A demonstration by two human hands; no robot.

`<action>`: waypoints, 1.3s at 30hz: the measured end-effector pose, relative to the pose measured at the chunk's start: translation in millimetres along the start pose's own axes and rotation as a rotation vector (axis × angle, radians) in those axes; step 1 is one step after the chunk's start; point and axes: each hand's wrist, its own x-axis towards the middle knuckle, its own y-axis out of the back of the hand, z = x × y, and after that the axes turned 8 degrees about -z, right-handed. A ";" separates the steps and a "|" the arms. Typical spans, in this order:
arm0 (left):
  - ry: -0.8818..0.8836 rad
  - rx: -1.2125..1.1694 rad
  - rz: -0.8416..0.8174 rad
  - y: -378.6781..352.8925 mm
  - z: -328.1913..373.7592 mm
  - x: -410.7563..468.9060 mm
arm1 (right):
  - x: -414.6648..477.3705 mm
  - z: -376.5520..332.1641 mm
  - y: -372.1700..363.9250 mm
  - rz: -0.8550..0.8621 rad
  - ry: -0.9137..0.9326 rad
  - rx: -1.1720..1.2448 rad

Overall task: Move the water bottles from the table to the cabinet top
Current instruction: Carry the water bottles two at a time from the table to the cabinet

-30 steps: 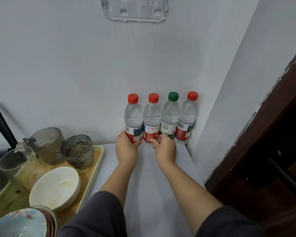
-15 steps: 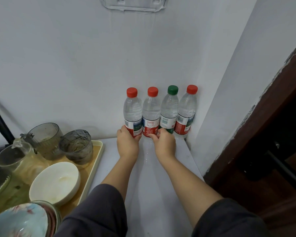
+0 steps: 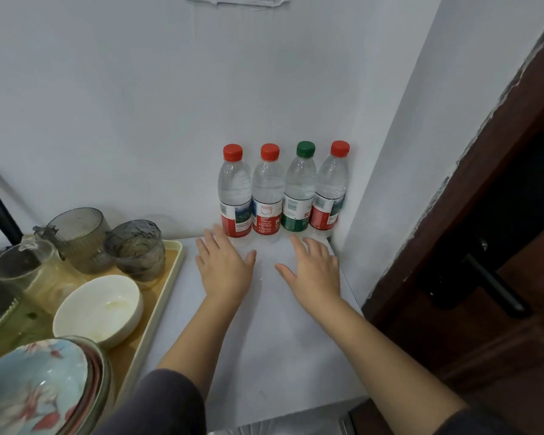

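Several clear water bottles stand upright in a row against the back wall on the white cabinet top (image 3: 264, 340). From the left: a red-capped bottle (image 3: 235, 196), a second red-capped bottle (image 3: 267, 196), a green-capped bottle (image 3: 299, 189) and a red-capped bottle (image 3: 330, 189) in the corner. My left hand (image 3: 223, 268) lies flat and open just in front of the leftmost bottle, holding nothing. My right hand (image 3: 314, 271) is flat and open in front of the two right bottles, holding nothing.
A beige tray (image 3: 170, 277) on the left holds two grey glass cups (image 3: 135, 249), a clear jug (image 3: 25, 268), a white bowl (image 3: 98, 309) and stacked patterned bowls (image 3: 41, 390). A white side wall and a dark wooden door (image 3: 500, 246) with a black handle stand on the right.
Both hands have let go of the two left bottles and drawn back, spreading flat on the cabinet top. The bottles stay standing in their row.
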 end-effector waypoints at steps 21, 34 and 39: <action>0.061 0.350 0.057 -38.7 -26.2 -262.8 | -162.9 58.4 -6.4 -0.307 0.516 -0.176; 0.476 0.322 -0.085 -98.0 -79.7 -402.9 | -232.2 64.7 -95.4 -0.410 0.999 -0.242; 0.673 0.266 -0.210 -118.3 -99.7 -436.1 | -248.9 57.0 -131.6 -0.612 0.999 -0.401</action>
